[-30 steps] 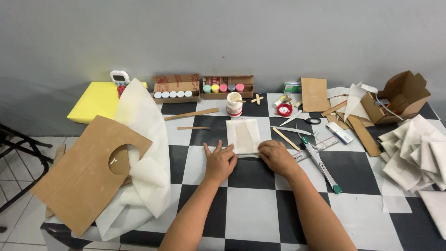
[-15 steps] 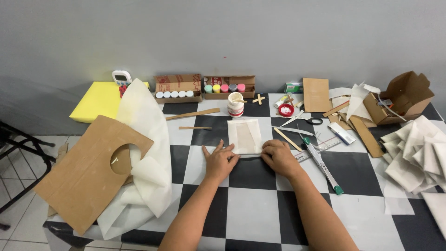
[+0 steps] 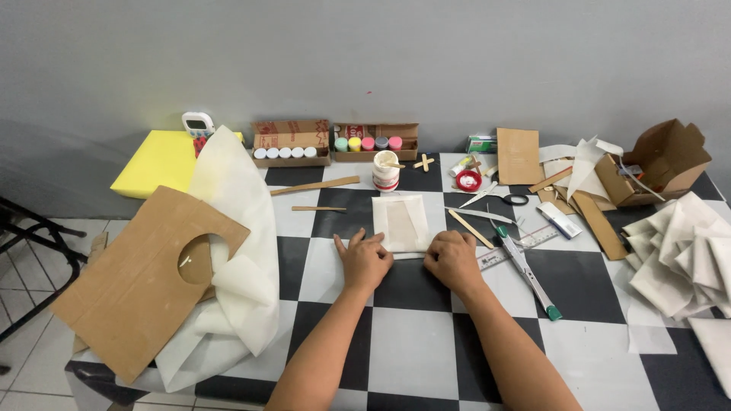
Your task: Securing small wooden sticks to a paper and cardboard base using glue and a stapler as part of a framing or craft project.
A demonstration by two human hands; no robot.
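A white folded sheet [image 3: 401, 221] with a brownish card showing through lies on the checkered table [image 3: 411, 350]. My left hand [image 3: 364, 261] rests at its near left corner, fingers spread and pressing the near edge down. On the near right corner sits my right hand [image 3: 454, 259], its fingers curled over the edge of the same sheet. Both hands lie flat on the table and touch the sheet along its folded lower edge.
A cardboard panel with a round hole [image 3: 145, 270] lies over white sheets [image 3: 236, 251] at left. Behind stand paint pot boxes [image 3: 293, 144], a glue jar [image 3: 386, 171], scissors [image 3: 499, 196], wooden sticks [image 3: 316, 186]. Cardboard scraps [image 3: 662, 160] and folded white pieces [image 3: 685, 251] crowd the right.
Both hands have stayed at the sheet's near edge, shifting only slightly; the right hand's fingers have curled more tightly over the edge.
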